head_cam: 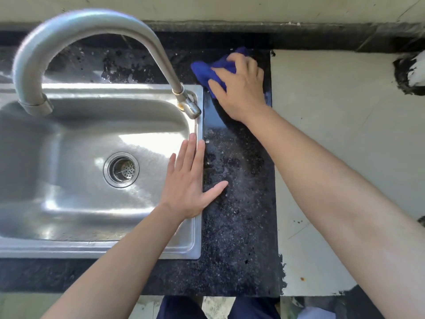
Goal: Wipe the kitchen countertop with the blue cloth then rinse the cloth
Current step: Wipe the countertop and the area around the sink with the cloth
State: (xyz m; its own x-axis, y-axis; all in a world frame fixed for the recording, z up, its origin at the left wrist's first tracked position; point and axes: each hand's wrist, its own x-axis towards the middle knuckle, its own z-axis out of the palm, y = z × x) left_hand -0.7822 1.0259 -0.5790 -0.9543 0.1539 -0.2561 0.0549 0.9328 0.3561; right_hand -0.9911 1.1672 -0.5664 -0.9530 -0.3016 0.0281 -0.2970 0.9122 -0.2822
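The bunched blue cloth [204, 72] lies on the dark speckled countertop [239, 226] at its far end, just right of the tap's base. My right hand [241, 90] lies on top of the cloth with its fingers curled over the bunch, and it hides most of the cloth. My left hand [188, 180] lies flat with straight fingers on the right rim of the steel sink [195, 240], and its thumb reaches onto the countertop. The strip of countertop between my hands looks wet and smeared.
A curved steel tap [92, 21] arches over the sink, its base at the sink's far right corner. The drain strainer [121, 169] sits in the middle of the basin. A pale surface [333, 134] adjoins the countertop on the right. A wall runs along the back.
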